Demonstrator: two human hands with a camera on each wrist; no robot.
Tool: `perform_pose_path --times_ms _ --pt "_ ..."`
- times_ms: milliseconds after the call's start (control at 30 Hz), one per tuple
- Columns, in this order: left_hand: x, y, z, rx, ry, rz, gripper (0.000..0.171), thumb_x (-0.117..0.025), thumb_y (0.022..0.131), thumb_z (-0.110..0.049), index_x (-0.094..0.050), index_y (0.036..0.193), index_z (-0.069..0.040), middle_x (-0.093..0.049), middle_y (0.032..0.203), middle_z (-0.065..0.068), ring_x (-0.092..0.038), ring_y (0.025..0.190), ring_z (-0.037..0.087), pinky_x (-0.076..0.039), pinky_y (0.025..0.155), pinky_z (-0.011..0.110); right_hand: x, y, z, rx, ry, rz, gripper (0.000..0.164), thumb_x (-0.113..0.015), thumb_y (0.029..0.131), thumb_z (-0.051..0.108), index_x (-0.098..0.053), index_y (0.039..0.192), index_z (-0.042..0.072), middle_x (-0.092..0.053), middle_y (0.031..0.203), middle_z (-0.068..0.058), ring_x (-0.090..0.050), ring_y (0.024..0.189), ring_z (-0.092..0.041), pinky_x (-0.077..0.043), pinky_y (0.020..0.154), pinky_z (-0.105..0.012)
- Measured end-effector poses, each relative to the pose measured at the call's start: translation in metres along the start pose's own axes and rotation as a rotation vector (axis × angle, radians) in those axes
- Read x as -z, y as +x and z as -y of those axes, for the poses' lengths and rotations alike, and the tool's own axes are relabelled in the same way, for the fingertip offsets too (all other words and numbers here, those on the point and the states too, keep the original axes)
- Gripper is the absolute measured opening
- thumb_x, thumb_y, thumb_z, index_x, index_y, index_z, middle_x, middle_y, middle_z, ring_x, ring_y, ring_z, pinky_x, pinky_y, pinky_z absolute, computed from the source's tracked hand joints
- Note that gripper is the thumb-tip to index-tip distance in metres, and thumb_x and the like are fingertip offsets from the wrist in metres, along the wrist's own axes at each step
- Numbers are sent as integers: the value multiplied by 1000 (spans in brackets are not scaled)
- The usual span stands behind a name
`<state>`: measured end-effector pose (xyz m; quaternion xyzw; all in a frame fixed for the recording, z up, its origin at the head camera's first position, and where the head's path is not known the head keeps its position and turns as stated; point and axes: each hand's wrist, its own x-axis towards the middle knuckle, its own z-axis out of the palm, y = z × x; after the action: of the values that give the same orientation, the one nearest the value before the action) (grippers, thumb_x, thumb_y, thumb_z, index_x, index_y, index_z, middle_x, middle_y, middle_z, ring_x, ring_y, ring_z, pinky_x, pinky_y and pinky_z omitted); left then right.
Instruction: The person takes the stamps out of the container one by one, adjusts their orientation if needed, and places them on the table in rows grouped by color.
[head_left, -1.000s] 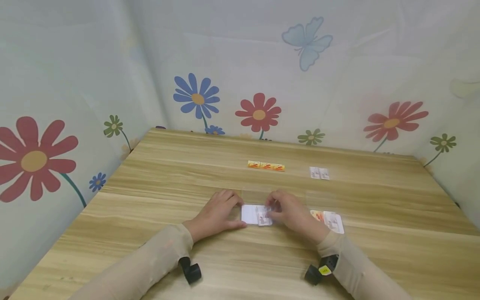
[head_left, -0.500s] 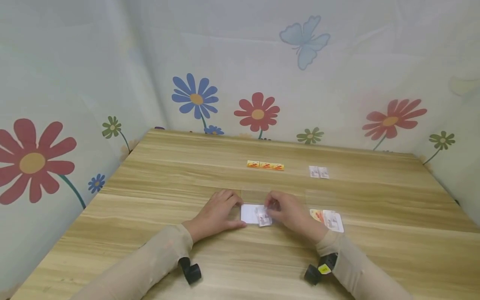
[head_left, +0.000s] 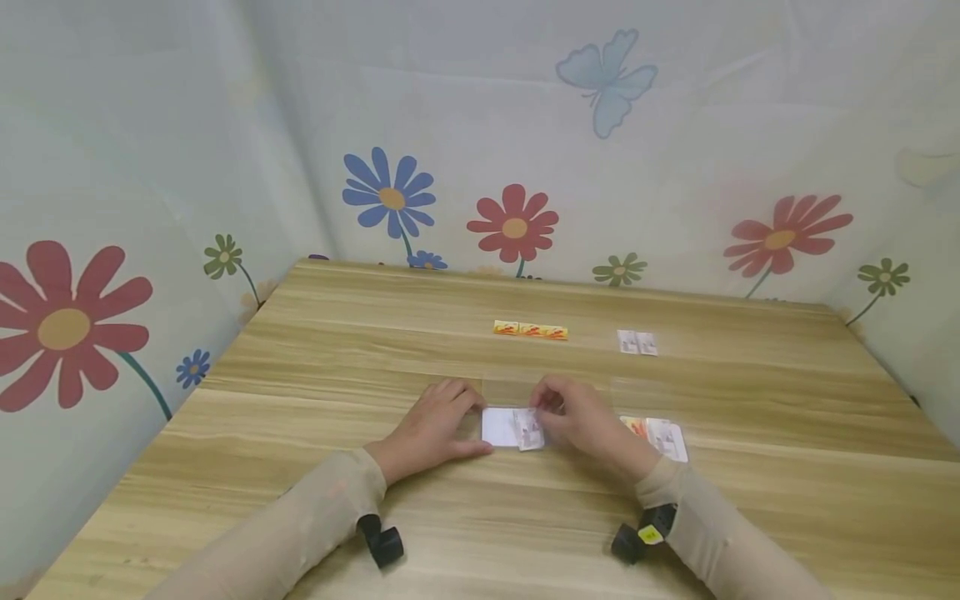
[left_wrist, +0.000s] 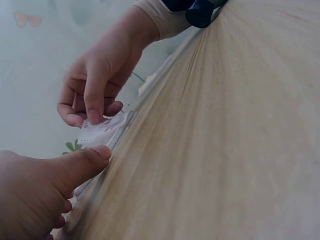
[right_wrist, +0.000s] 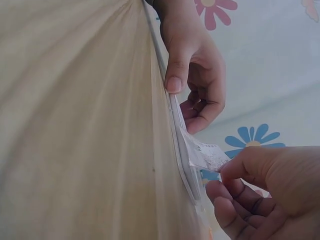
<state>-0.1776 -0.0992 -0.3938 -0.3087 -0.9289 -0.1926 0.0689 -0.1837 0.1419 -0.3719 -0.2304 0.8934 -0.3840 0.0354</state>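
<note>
A white card (head_left: 498,427) lies flat in front of me, a thin stack seen edge-on in the wrist views. My left hand (head_left: 437,423) holds it at the left end, thumb (right_wrist: 175,82) at the near edge and curled fingers at the far edge. Over the card's right part sits a small printed paper label (head_left: 529,429), pale with pinkish print. Between thumb and index finger, my right hand (head_left: 581,419) pinches the label's far right corner. In the right wrist view the label (right_wrist: 205,154) is bent, its pinched end raised off the card.
Right of my right hand lies another white card (head_left: 678,443) bearing an orange label and a printed one. Farther back are a row of yellow-orange labels (head_left: 531,331) and a pair of pale labels (head_left: 637,342). A flowered curtain (head_left: 450,100) stands behind the wooden table (head_left: 360,333).
The label in my right fingers has turned slightly and shifted a little over the card, with the fingers moving slightly. My left hand has stayed in place.
</note>
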Motion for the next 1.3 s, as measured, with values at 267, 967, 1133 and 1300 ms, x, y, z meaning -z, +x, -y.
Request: perform_pose_path --times_ms 267,967,1133,1300 --pt "-2 0 2 -6 1 -7 51 -78 74 -46 -62 108 -12 -59 112 3 -53 111 24 -42 98 45 4 0 2 -29 49 13 10 -61 85 1 -63 91 8 -65 88 -3 -57 81 -12 -50 74 -23" --pt "2 1 0 -8 6 -3 50 -78 74 -46 -63 108 -12 -59 113 4 -52 113 25 -41 100 44 28 4 1 27 136 -18 10 -61 86 -1 -62 96 1 -65 93 -12 -57 82 -14 -50 72 -20" --pt "3 2 1 -8 1 0 51 -78 74 -46 -63 108 -11 -59 113 4 -52 113 25 -41 100 45 34 7 1 7 136 -8 10 -61 86 -1 -62 96 0 -65 94 -13 -57 82 -14 -50 72 -20" --pt "4 2 2 -4 -8 8 51 -78 75 -46 -63 109 -11 -59 114 4 -52 114 25 -41 101 45 41 11 0 -7 149 1 10 -60 87 -1 -60 98 -2 -64 93 -15 -56 79 -15 -50 66 -20"
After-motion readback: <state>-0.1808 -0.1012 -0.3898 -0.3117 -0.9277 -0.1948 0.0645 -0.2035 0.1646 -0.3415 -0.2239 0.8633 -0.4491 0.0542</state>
